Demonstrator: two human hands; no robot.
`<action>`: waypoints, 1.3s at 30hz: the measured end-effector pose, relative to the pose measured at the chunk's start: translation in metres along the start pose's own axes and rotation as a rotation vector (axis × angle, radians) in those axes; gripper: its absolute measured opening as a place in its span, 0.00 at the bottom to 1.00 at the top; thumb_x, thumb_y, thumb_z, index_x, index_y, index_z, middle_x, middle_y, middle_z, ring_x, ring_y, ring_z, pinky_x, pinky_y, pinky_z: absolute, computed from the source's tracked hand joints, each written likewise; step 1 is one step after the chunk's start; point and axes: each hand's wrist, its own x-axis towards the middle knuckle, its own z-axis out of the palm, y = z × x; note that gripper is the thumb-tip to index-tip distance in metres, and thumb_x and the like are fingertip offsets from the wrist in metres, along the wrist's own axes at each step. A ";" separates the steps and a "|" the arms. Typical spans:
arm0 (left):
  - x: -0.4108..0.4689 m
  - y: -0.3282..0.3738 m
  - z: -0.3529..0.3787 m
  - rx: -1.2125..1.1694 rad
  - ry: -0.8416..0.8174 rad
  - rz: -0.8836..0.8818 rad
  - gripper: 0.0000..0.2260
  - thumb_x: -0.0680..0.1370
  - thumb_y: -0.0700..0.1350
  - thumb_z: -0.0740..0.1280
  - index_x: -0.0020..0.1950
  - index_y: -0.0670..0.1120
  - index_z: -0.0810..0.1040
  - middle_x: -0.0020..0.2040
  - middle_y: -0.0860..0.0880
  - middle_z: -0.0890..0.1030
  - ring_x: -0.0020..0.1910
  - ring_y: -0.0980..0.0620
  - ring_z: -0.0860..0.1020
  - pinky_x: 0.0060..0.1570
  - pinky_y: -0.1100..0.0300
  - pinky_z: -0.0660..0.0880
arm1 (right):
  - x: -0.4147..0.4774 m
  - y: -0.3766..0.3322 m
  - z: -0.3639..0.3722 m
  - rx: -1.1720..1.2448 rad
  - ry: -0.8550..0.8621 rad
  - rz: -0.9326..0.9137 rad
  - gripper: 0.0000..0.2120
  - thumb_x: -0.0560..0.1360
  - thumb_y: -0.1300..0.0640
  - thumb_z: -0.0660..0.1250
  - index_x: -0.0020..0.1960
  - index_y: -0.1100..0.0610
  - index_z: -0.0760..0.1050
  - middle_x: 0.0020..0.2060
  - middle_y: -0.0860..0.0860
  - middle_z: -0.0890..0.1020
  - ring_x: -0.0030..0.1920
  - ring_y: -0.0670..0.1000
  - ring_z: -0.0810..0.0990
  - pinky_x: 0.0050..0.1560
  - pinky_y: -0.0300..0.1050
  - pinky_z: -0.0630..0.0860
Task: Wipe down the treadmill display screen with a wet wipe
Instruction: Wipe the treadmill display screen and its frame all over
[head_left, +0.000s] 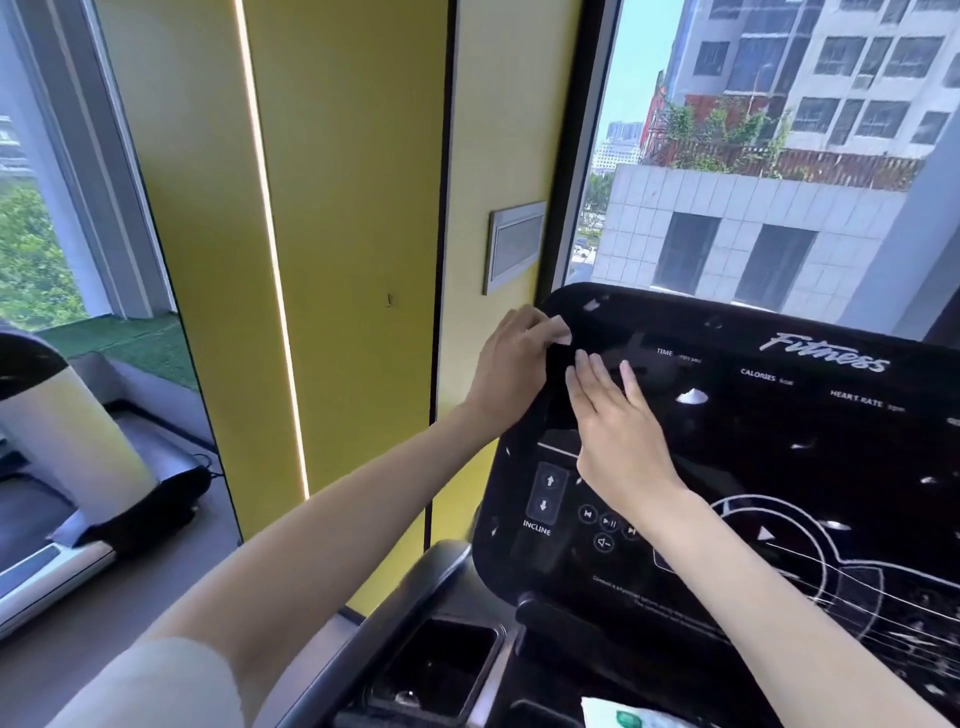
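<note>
The black treadmill display screen (779, 441) fills the right half of the view, with "Fitness", TIME, CALORIES and INCLINE markings. My left hand (511, 364) is at the screen's upper left edge. Its fingers are closed on a small whitish piece that looks like the wet wipe (560, 332). Just to the right, my right hand (618, 431) lies flat on the glass, fingers straight and slightly apart. Nothing shows in it. Both hands almost touch near the screen's top left corner.
A wipe packet (623, 717) with a green mark lies on the console tray at the bottom edge. A black cup holder (441, 670) sits left of it. A yellow wall panel (337, 260) stands behind the console, and another treadmill (62, 467) is on the left.
</note>
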 end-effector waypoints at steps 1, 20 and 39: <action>-0.013 0.003 0.000 0.006 -0.032 0.053 0.07 0.75 0.33 0.64 0.48 0.40 0.81 0.45 0.41 0.78 0.43 0.43 0.77 0.40 0.51 0.77 | 0.000 0.001 0.001 0.015 0.006 -0.002 0.35 0.64 0.67 0.65 0.70 0.69 0.63 0.70 0.63 0.65 0.72 0.59 0.62 0.72 0.58 0.53; 0.010 -0.008 -0.009 -0.257 -0.045 -0.119 0.08 0.73 0.30 0.66 0.48 0.38 0.82 0.45 0.42 0.80 0.43 0.49 0.80 0.47 0.60 0.78 | 0.000 0.003 0.007 0.015 0.034 -0.027 0.32 0.65 0.63 0.54 0.68 0.72 0.64 0.69 0.67 0.65 0.70 0.63 0.64 0.71 0.61 0.57; -0.060 -0.009 -0.020 -0.153 -0.350 0.053 0.10 0.74 0.33 0.62 0.45 0.40 0.82 0.44 0.45 0.79 0.44 0.48 0.78 0.44 0.52 0.76 | -0.001 0.002 0.010 0.104 0.041 -0.011 0.32 0.64 0.69 0.56 0.70 0.71 0.61 0.70 0.66 0.62 0.72 0.62 0.61 0.72 0.61 0.55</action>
